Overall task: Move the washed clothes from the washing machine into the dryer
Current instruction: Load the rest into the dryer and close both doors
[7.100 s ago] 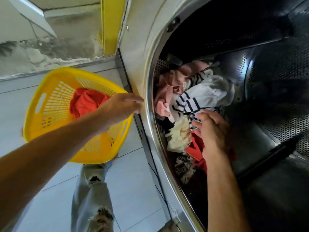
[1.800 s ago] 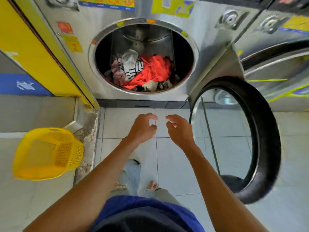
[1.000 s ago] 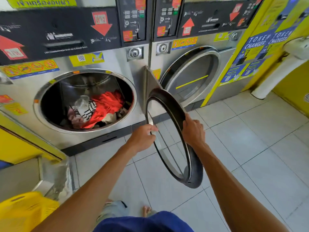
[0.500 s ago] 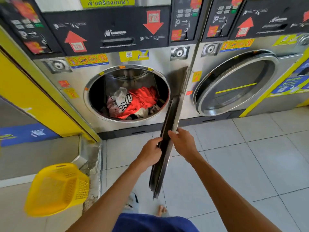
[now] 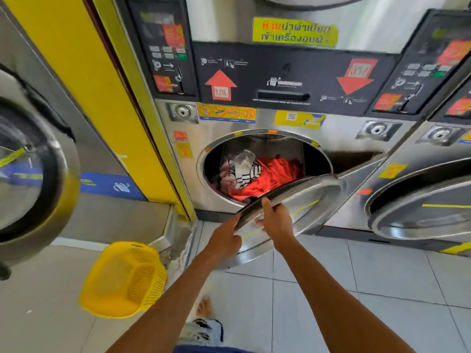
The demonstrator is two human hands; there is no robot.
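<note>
Dryer [image 5: 356, 146] drum holds clothes [image 5: 267, 174]; yellow basket [image 5: 125, 278] on tiled floor [image 5: 382, 276]; left hand [image 5: 224, 242] and right hand [image 5: 277, 220] grip door [image 5: 305, 200] rim.

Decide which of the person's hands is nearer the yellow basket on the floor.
Left. The left hand grips the dryer door edge, on the yellow basket side; the right hand holds the door farther right.

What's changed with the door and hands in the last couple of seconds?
Both hands, left and right, took hold of the door and swung it most of the way toward shut. The clothes stayed in the drum; the basket stayed on the floor.
</note>
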